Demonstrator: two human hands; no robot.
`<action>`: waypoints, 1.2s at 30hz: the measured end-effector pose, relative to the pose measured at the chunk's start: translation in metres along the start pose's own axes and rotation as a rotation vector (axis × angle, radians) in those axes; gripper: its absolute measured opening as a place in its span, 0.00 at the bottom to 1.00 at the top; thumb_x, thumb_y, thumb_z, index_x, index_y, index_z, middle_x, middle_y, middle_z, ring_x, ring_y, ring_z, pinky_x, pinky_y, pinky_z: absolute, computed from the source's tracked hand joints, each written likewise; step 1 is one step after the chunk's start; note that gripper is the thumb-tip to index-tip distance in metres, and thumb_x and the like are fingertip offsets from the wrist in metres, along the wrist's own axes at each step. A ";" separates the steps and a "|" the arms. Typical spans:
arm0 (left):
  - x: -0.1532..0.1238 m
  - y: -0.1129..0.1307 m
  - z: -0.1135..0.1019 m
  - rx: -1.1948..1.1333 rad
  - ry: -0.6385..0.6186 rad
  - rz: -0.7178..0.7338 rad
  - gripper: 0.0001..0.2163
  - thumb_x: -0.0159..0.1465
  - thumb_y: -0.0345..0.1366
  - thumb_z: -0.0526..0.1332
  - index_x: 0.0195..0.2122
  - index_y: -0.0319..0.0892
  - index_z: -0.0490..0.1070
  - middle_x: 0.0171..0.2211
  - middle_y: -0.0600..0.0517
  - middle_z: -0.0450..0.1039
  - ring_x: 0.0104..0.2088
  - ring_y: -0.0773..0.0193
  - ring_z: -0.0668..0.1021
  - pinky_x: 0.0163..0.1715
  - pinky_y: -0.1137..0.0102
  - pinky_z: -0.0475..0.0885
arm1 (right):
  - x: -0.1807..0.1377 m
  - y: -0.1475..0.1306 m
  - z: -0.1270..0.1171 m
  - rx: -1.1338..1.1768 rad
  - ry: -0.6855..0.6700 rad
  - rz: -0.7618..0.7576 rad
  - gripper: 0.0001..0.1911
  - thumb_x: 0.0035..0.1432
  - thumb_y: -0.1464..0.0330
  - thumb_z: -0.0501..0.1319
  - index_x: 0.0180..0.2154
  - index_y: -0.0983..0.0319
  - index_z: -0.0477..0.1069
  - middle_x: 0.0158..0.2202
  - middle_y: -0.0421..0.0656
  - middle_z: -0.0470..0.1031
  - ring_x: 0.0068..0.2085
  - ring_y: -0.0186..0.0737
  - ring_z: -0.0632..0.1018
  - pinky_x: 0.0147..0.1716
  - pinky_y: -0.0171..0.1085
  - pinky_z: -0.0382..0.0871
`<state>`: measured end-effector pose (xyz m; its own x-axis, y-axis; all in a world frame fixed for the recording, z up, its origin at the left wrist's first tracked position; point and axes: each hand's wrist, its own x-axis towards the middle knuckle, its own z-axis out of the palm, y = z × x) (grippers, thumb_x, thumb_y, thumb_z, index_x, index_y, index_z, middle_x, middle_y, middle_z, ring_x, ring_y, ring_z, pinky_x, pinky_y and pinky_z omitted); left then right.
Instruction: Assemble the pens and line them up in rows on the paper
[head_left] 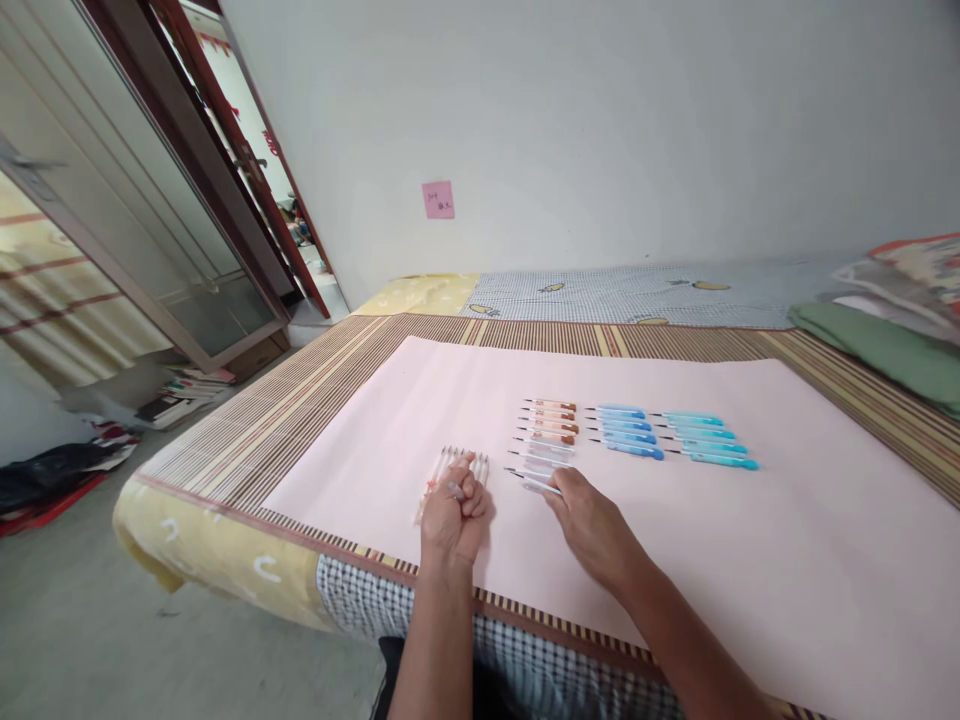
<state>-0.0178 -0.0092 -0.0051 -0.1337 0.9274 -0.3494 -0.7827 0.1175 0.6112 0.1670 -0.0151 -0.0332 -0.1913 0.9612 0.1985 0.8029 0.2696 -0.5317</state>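
Observation:
My right hand pinches the rear end of a clear, pale lavender pencil, its dark tip pointing left, just above or on the pink sheet. Beside it lie similar clear pencils, below a column of brown-ended pencils. Farther right are columns of blue pencils and turquoise pencils. My left hand is closed, palm up, around a pencil whose pale end shows between the fingers. Under and around that hand lies a row of white pencils, tips away from me, partly hidden.
The sheet lies on a striped mat over a bed. Folded green cloth and other bedding sit at the right edge. A white wall with a pink note stands behind; a door is at left.

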 end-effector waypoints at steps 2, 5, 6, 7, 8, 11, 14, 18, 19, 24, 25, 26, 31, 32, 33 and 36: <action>0.000 0.000 0.000 0.001 -0.001 -0.002 0.07 0.57 0.29 0.68 0.34 0.38 0.70 0.15 0.63 0.55 0.13 0.77 0.54 0.15 0.78 0.46 | 0.000 0.000 0.000 -0.032 -0.022 -0.029 0.09 0.70 0.70 0.50 0.36 0.57 0.64 0.40 0.44 0.73 0.37 0.40 0.77 0.37 0.37 0.66; 0.000 0.000 0.001 0.001 -0.005 -0.003 0.07 0.57 0.29 0.68 0.33 0.38 0.70 0.15 0.63 0.55 0.13 0.77 0.54 0.15 0.78 0.46 | 0.000 0.000 -0.002 -0.075 -0.069 -0.071 0.09 0.70 0.71 0.51 0.37 0.58 0.67 0.41 0.45 0.73 0.42 0.42 0.77 0.41 0.37 0.66; 0.000 0.000 0.001 0.001 -0.006 -0.003 0.07 0.57 0.29 0.68 0.33 0.38 0.70 0.15 0.63 0.55 0.13 0.77 0.54 0.15 0.78 0.46 | 0.000 -0.001 -0.002 -0.093 -0.083 -0.076 0.09 0.70 0.72 0.52 0.37 0.59 0.68 0.41 0.45 0.73 0.42 0.42 0.77 0.41 0.38 0.66; 0.000 -0.001 0.001 0.000 -0.007 -0.005 0.07 0.57 0.29 0.68 0.33 0.38 0.70 0.15 0.63 0.55 0.13 0.77 0.54 0.15 0.78 0.46 | 0.000 -0.001 -0.003 -0.113 -0.091 -0.076 0.08 0.69 0.72 0.53 0.37 0.59 0.68 0.42 0.45 0.74 0.41 0.42 0.77 0.41 0.38 0.66; 0.000 -0.001 0.001 0.000 -0.008 -0.005 0.07 0.57 0.29 0.68 0.33 0.38 0.70 0.15 0.63 0.55 0.13 0.77 0.54 0.15 0.78 0.46 | 0.000 -0.001 -0.003 -0.135 -0.095 -0.074 0.07 0.69 0.72 0.54 0.37 0.59 0.69 0.41 0.45 0.74 0.41 0.42 0.77 0.40 0.38 0.65; -0.001 -0.001 0.002 0.001 -0.005 -0.009 0.07 0.58 0.30 0.68 0.33 0.38 0.69 0.15 0.63 0.54 0.13 0.77 0.54 0.15 0.78 0.46 | -0.001 -0.001 -0.001 -0.202 -0.094 -0.073 0.06 0.65 0.74 0.59 0.35 0.59 0.69 0.40 0.44 0.74 0.37 0.42 0.76 0.37 0.39 0.63; -0.001 -0.001 0.003 0.005 -0.002 -0.006 0.07 0.58 0.30 0.68 0.33 0.38 0.69 0.16 0.63 0.54 0.14 0.77 0.53 0.15 0.78 0.46 | -0.001 -0.001 0.000 -0.232 -0.083 -0.083 0.08 0.60 0.77 0.62 0.34 0.59 0.68 0.39 0.43 0.74 0.37 0.42 0.75 0.37 0.39 0.61; 0.000 -0.002 0.003 -0.002 -0.002 -0.005 0.07 0.59 0.30 0.68 0.33 0.38 0.69 0.15 0.63 0.54 0.14 0.77 0.53 0.15 0.78 0.46 | 0.000 0.001 -0.004 -0.243 -0.091 -0.067 0.09 0.59 0.77 0.64 0.31 0.59 0.68 0.37 0.42 0.74 0.36 0.41 0.74 0.36 0.38 0.60; 0.000 -0.002 0.003 -0.005 0.001 -0.006 0.06 0.59 0.30 0.67 0.33 0.38 0.70 0.15 0.63 0.54 0.14 0.77 0.53 0.15 0.78 0.46 | 0.000 0.002 -0.005 -0.247 -0.100 -0.054 0.09 0.59 0.77 0.65 0.31 0.59 0.68 0.36 0.42 0.74 0.35 0.41 0.74 0.35 0.38 0.59; 0.000 -0.002 0.002 -0.004 0.014 -0.004 0.04 0.60 0.28 0.65 0.33 0.37 0.70 0.15 0.62 0.55 0.14 0.77 0.53 0.15 0.78 0.47 | 0.000 0.003 -0.012 -0.235 -0.135 -0.015 0.10 0.60 0.76 0.64 0.29 0.60 0.68 0.34 0.41 0.74 0.33 0.39 0.73 0.33 0.37 0.57; 0.000 -0.002 0.002 -0.003 0.013 -0.004 0.04 0.60 0.28 0.65 0.32 0.37 0.70 0.15 0.62 0.55 0.14 0.77 0.53 0.15 0.78 0.47 | 0.000 0.004 -0.014 -0.229 -0.141 -0.013 0.10 0.60 0.77 0.63 0.29 0.60 0.68 0.34 0.41 0.74 0.33 0.39 0.73 0.33 0.36 0.57; 0.000 -0.002 0.002 -0.003 0.010 -0.005 0.04 0.60 0.29 0.66 0.32 0.37 0.70 0.15 0.62 0.55 0.14 0.77 0.54 0.14 0.78 0.47 | 0.000 0.004 -0.015 -0.222 -0.148 -0.011 0.11 0.60 0.77 0.63 0.28 0.60 0.67 0.34 0.41 0.74 0.33 0.39 0.73 0.33 0.36 0.57; 0.001 -0.003 0.001 0.002 -0.013 -0.007 0.06 0.59 0.30 0.67 0.33 0.38 0.70 0.15 0.63 0.54 0.13 0.77 0.53 0.14 0.78 0.45 | 0.000 0.008 -0.017 -0.202 -0.165 -0.015 0.11 0.61 0.78 0.62 0.28 0.60 0.67 0.33 0.41 0.74 0.32 0.38 0.73 0.33 0.36 0.57; 0.001 -0.003 0.001 0.000 -0.014 -0.006 0.06 0.59 0.30 0.67 0.33 0.37 0.70 0.15 0.63 0.54 0.14 0.77 0.53 0.15 0.78 0.45 | 0.000 0.008 -0.016 -0.211 -0.157 -0.022 0.11 0.61 0.77 0.62 0.28 0.60 0.67 0.33 0.41 0.74 0.32 0.38 0.73 0.33 0.36 0.57; 0.001 -0.004 0.001 -0.002 -0.014 -0.004 0.05 0.59 0.30 0.67 0.33 0.37 0.70 0.15 0.63 0.54 0.14 0.77 0.53 0.15 0.78 0.45 | 0.000 0.008 -0.014 -0.222 -0.142 -0.030 0.11 0.61 0.77 0.62 0.28 0.60 0.67 0.33 0.41 0.74 0.33 0.38 0.73 0.33 0.36 0.57; 0.000 -0.004 0.003 -0.011 0.002 -0.005 0.03 0.60 0.28 0.65 0.32 0.37 0.71 0.15 0.62 0.55 0.13 0.77 0.53 0.15 0.78 0.46 | 0.000 0.006 -0.007 -0.252 -0.076 -0.051 0.11 0.62 0.76 0.61 0.28 0.59 0.67 0.33 0.41 0.74 0.32 0.39 0.73 0.33 0.37 0.57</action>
<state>-0.0128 -0.0084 -0.0060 -0.1308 0.9260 -0.3542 -0.7903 0.1183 0.6012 0.1759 -0.0143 -0.0303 -0.2694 0.9510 0.1519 0.9044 0.3041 -0.2994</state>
